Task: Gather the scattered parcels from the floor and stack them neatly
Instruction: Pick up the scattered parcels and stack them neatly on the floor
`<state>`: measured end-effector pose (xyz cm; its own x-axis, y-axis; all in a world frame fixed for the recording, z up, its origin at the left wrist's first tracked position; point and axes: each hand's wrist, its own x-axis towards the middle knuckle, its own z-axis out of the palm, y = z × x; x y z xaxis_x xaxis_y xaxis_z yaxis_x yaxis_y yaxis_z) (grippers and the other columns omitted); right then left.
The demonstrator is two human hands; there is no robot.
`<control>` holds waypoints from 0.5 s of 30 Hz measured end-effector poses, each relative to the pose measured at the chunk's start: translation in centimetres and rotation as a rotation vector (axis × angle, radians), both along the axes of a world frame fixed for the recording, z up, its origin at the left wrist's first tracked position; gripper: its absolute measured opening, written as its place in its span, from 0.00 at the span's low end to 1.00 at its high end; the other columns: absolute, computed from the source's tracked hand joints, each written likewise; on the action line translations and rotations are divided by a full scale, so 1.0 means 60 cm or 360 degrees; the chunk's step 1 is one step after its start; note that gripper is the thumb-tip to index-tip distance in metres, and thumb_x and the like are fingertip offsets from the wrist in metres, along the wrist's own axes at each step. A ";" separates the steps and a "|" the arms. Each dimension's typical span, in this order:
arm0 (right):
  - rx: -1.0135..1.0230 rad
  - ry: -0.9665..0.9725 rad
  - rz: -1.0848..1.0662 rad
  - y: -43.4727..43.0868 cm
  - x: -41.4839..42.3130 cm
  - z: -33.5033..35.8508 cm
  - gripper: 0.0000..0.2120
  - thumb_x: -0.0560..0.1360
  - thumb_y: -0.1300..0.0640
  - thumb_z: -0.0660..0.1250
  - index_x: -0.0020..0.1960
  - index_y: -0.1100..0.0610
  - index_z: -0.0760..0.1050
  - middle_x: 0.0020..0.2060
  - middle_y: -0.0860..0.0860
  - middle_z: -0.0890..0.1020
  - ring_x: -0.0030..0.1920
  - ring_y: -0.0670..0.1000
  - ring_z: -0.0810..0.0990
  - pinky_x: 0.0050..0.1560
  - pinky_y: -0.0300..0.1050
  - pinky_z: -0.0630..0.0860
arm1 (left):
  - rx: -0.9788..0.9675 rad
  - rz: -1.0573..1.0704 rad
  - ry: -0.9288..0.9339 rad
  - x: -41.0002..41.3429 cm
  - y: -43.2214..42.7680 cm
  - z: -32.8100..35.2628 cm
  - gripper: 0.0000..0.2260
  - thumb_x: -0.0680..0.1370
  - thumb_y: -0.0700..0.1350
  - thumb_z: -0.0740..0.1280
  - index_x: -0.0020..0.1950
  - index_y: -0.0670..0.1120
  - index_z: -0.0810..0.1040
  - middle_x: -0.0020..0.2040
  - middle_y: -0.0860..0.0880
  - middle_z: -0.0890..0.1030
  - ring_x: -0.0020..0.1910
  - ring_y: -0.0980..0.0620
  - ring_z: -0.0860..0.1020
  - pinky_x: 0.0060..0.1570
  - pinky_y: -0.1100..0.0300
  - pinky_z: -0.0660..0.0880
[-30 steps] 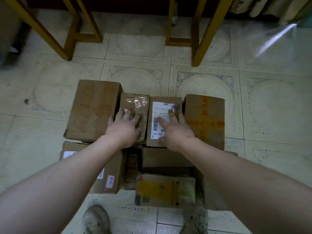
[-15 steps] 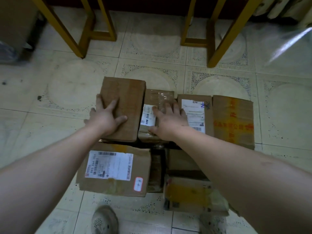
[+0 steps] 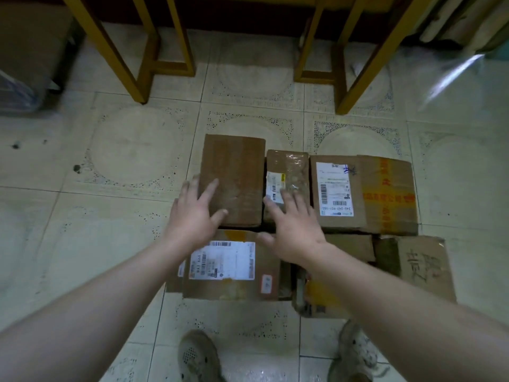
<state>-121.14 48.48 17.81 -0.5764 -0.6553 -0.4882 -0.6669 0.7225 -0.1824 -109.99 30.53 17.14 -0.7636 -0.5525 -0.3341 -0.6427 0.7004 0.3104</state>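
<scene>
The left hand (image 3: 192, 219) lies with fingers (image 3: 210, 188) spread flat on the plain brown parcel (image 3: 234, 172), gripping nothing. The right hand (image 3: 296, 230), equally splayed, touches the taped parcel (image 3: 292, 172) beside it. Both parcels sit in a tight cluster on the tiled floor (image 3: 124, 216).

1. Left hand (image 3: 192, 216), fingers spread, lies on the plain brown box (image 3: 234, 177).
2. Right hand (image 3: 296, 230), fingers spread, is over the small taped parcel (image 3: 289, 172).
3. Labelled boxes (image 3: 366, 194) crowd right and near.
</scene>
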 end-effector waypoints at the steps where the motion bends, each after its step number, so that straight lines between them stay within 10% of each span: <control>1: -0.0017 -0.0030 0.0014 0.008 0.027 0.001 0.40 0.75 0.33 0.58 0.77 0.41 0.39 0.78 0.51 0.40 0.76 0.57 0.37 0.67 0.55 0.34 | 0.0026 0.0008 0.0047 0.030 0.003 0.002 0.34 0.75 0.62 0.61 0.76 0.60 0.47 0.78 0.53 0.41 0.76 0.49 0.42 0.71 0.48 0.45; 8: 0.0131 -0.0178 0.0051 0.060 0.190 -0.037 0.45 0.72 0.33 0.63 0.74 0.38 0.33 0.67 0.46 0.22 0.70 0.61 0.23 0.65 0.59 0.28 | 0.0432 -0.0062 -0.0330 0.206 0.061 -0.024 0.50 0.65 0.66 0.72 0.69 0.71 0.34 0.75 0.54 0.33 0.76 0.45 0.45 0.72 0.44 0.55; 15: 0.0025 -0.0255 -0.0118 0.066 0.197 -0.072 0.35 0.79 0.45 0.61 0.74 0.37 0.40 0.76 0.48 0.34 0.75 0.65 0.44 0.70 0.61 0.59 | 0.0554 0.0063 -0.0010 0.209 0.075 -0.075 0.45 0.72 0.50 0.72 0.74 0.66 0.42 0.75 0.49 0.56 0.66 0.46 0.68 0.62 0.49 0.71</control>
